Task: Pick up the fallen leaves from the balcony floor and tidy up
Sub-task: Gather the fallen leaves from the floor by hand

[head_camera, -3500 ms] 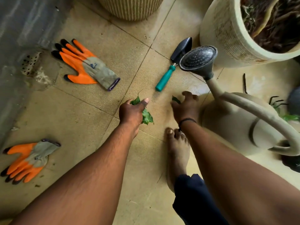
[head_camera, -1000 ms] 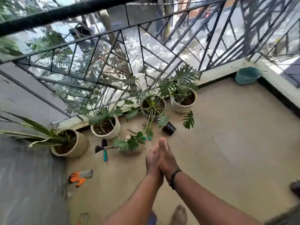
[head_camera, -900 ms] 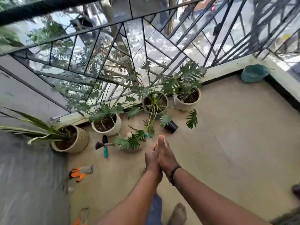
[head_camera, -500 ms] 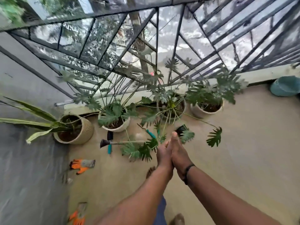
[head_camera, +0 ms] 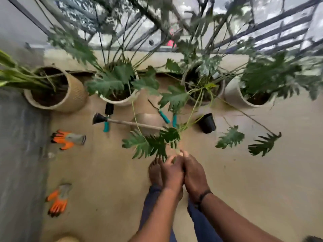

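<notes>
Two hands pressed together at lower centre, left hand (head_camera: pixel 172 173) and right hand (head_camera: pixel 194 175), fingers curled inward and cupping the fallen leaves (head_camera: pixel 174 160), of which only a green sliver peeks out by the fingertips. Thin black wristband (head_camera: pixel 202 195) on the right wrist. Beneath them, smooth beige balcony floor (head_camera: pixel 104 172) and one bare foot (head_camera: pixel 154 172), partly covered by the left hand. Along the far edge, four round planters, the leftmost a ribbed beige pot (head_camera: pixel 73 95) of dark soil, deeply lobed green foliage spilling forward. Near these, a beige watering can (head_camera: pixel 148 120), half masked by leaves, its black rose (head_camera: pixel 97 118) beside a teal-handled trowel (head_camera: pixel 106 126); a small glossy black pot (head_camera: pixel 208 123) tipped over. At left, two orange-and-grey gloves (head_camera: pixel 68 139) lying well apart. Dark metal railing (head_camera: pixel 279 20) blurred by motion and cut off at the top. Compared with half a second ago: view tilted lower and closer, teal bucket gone from the right edge, foot now visible, and fingers no longer flat palm to palm but bent.
</notes>
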